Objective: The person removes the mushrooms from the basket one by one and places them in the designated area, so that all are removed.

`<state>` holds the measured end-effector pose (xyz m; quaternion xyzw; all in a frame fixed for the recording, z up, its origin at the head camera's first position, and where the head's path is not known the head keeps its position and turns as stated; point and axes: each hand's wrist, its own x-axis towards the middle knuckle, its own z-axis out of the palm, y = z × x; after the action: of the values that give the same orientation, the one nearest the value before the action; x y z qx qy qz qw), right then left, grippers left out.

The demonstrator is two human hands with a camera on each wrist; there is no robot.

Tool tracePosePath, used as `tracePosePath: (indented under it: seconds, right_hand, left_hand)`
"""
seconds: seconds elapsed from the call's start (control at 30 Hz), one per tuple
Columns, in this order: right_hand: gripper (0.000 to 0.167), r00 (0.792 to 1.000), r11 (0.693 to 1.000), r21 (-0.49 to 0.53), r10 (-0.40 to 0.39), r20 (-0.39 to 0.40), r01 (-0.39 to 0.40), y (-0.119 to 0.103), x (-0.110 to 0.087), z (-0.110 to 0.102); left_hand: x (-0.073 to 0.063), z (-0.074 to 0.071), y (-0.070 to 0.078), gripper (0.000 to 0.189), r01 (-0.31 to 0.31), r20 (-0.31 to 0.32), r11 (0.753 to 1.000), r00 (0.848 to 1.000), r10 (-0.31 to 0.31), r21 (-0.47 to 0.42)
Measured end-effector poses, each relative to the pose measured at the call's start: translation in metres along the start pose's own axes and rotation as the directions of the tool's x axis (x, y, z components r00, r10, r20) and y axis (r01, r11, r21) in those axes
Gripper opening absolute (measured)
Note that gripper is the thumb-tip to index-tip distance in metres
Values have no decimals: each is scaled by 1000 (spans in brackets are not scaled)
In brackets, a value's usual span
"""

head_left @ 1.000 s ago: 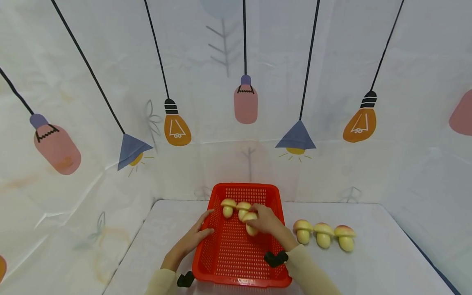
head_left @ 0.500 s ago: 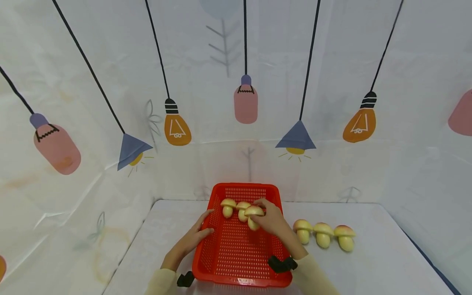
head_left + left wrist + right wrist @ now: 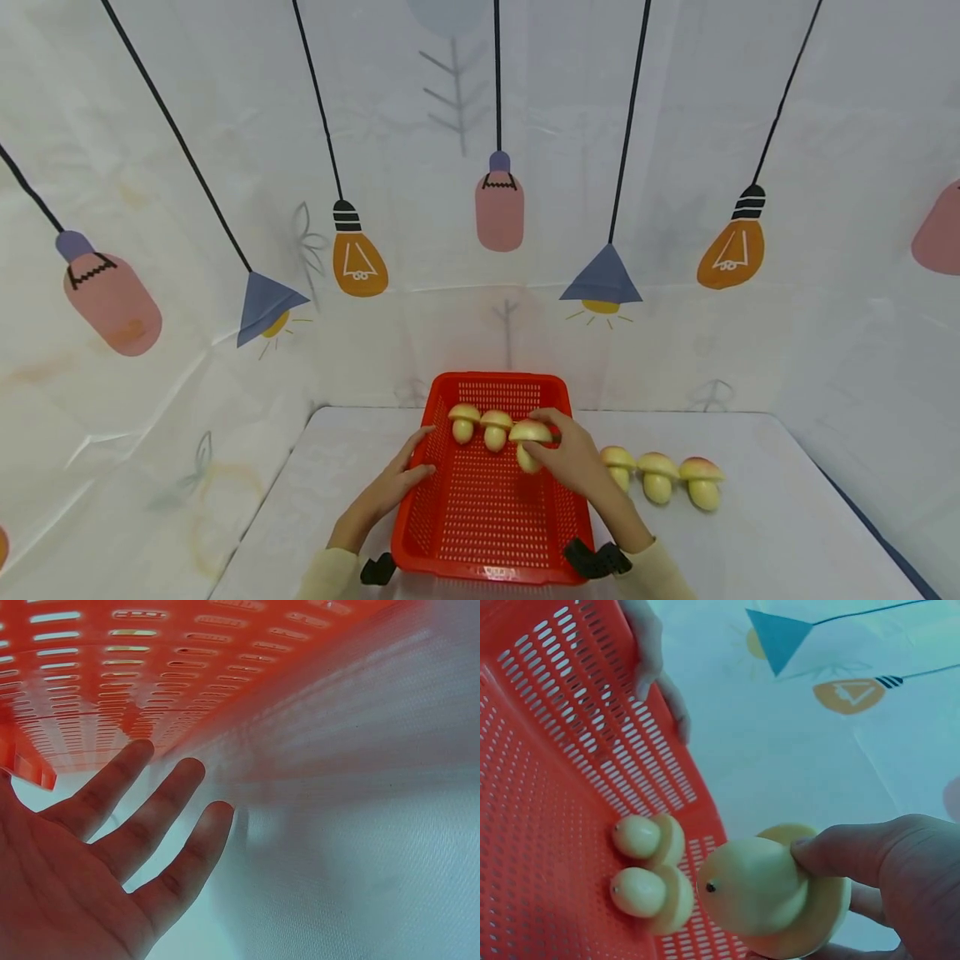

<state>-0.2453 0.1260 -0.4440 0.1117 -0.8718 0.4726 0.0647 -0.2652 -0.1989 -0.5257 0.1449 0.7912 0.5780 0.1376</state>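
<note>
In the head view a red basket (image 3: 480,533) holds two toy mushrooms, a left one (image 3: 463,428) and a middle one (image 3: 495,437), with yellow caps and pale stems. Between thumb and fingers my right hand (image 3: 576,457) pinches a third mushroom (image 3: 529,445) at the basket's right side. The right wrist view shows its stem (image 3: 754,889) toward the camera; whether it touches the basket floor I cannot tell. My left hand (image 3: 386,490) grips the basket's left rim, thumb and forefinger over it. Its other three fingers (image 3: 169,802) extend outside the perforated wall.
Right of the basket, several more mushrooms (image 3: 658,478) stand in a row on the white table (image 3: 780,533); my right hand partly covers the nearest. Behind the table hangs a pale cloth backdrop (image 3: 420,333) printed with lamps and bulbs.
My right hand has carried the third mushroom to the right and slightly up in the view, away from the middle one, which now shows whole. My left hand stays on the rim.
</note>
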Motion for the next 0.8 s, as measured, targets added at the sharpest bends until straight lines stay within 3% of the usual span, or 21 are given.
tracePosePath:
  seconds: [0.3, 0.53, 0.8]
  right_hand:
    - [42, 999, 999, 34, 35, -19, -35, -1, -5, -13]
    - [45, 999, 992, 117, 43, -13, -41, 5, -12, -26]
    - [47, 996, 994, 81, 79, -38, -76, 14, -20, -41]
  left_hand:
    - [-1, 0, 1, 68, 5, 8, 1000, 1000, -5, -10]
    - [-1, 0, 1, 67, 14, 4, 1000, 1000, -14, -15]
    - [-1, 0, 1, 67, 12, 3, 1000, 1000, -12, -20]
